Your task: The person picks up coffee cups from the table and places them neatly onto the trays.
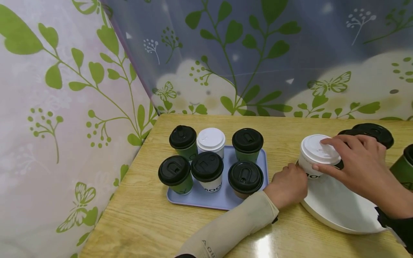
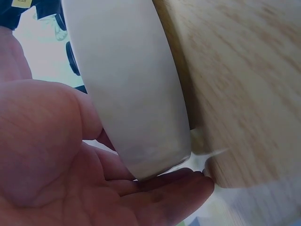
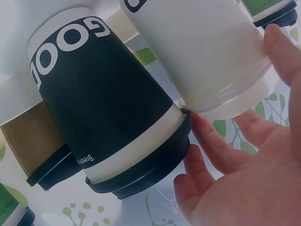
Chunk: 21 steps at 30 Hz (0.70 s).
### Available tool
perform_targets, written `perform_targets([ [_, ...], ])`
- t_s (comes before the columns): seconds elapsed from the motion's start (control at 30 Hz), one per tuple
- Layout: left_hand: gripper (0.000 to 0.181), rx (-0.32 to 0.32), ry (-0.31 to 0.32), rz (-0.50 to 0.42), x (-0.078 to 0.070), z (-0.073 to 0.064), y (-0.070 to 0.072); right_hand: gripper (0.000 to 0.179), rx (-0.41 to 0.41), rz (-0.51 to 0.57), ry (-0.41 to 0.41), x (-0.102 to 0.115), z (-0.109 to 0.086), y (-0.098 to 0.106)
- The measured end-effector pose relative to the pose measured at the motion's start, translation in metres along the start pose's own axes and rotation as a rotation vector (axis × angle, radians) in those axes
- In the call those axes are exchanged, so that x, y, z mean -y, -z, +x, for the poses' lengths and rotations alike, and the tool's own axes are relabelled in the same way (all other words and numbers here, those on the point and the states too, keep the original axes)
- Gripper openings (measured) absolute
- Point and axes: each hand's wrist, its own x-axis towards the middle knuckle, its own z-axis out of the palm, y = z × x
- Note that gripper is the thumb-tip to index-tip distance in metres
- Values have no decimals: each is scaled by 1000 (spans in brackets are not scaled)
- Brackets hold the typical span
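Note:
In the head view a paper cup with a white lid (image 1: 320, 148) stands on a round white tray (image 1: 345, 208). My right hand (image 1: 364, 166) holds this cup near its lid, thumb at the side and index fingertip on the lid. The right wrist view has the white cup (image 3: 207, 52) between thumb and fingers, beside a dark cup with a black lid (image 3: 108, 99). My left hand (image 1: 288, 186) grips the round tray's left edge. Up close, in the left wrist view, its fingers (image 2: 164, 195) lie under the tray's rim (image 2: 131, 89).
Left of the hands, a lilac rectangular tray (image 1: 206, 200) bears several lidded cups, one with a white lid (image 1: 211, 139). More black-lidded cups (image 1: 374, 134) stand behind my right hand. A green cup (image 1: 403, 168) is at the right edge. A patterned wall backs the wooden table (image 1: 135, 218).

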Motion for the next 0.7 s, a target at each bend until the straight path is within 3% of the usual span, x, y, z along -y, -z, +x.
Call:
perform_targets([
  [0.27,19,-9,-17,35,0,-1,0,83,31,1,-8,-1,-3,4],
  [0.5,19,-18,-20,21,0,-2,1,91,-39,12,-20,-11,-8,17],
  [0.7,21,32,10,-14,0,-2,2,94,-98,53,-215,-33,-16,23],
])
